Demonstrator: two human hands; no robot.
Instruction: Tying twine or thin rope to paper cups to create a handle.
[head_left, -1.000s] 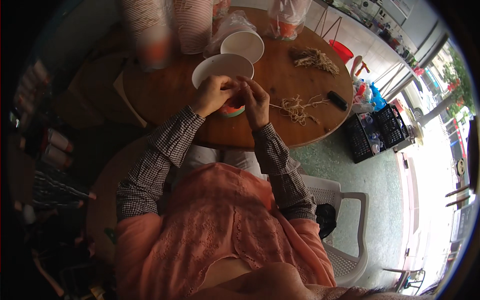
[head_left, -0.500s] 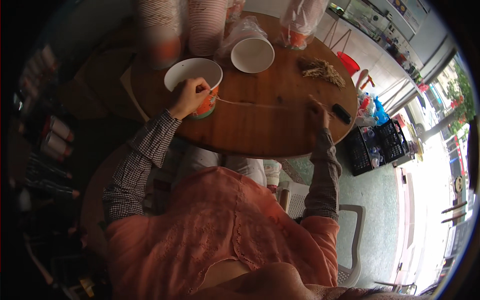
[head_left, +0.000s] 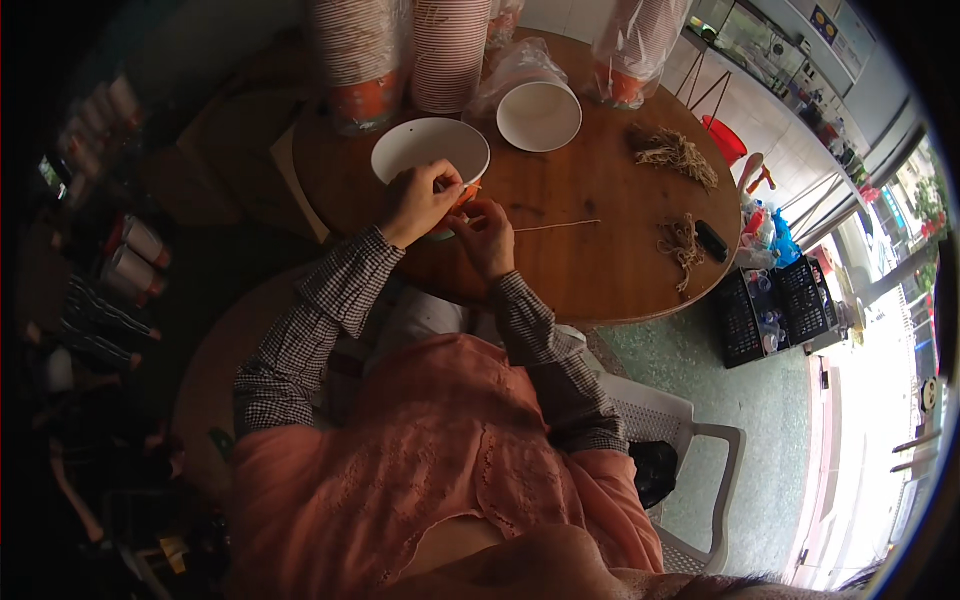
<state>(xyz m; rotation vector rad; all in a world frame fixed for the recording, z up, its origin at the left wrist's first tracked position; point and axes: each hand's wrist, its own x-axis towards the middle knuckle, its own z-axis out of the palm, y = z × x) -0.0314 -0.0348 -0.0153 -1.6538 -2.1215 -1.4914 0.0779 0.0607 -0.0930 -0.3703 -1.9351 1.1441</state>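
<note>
A white paper bowl (head_left: 425, 148) with an orange outside sits at the near left of the round wooden table (head_left: 590, 270). My left hand (head_left: 420, 200) grips the bowl's near rim. My right hand (head_left: 485, 235) is just beside it, pinching a thin tan string (head_left: 560, 226) that runs to the right across the table. The spot where the string meets the bowl is hidden by my fingers.
A second white bowl (head_left: 540, 115) lies further back. Tall stacks of paper cups (head_left: 400, 50) stand at the table's far edge. Two bundles of string (head_left: 672, 152) and a small black object (head_left: 712, 240) lie to the right. A white plastic chair (head_left: 690, 470) and black crates (head_left: 770, 310) are on the floor.
My right hand, stretched far right along the taut string half a second ago, has come back next to the left hand at the bowl. The string now lies slack on the table.
</note>
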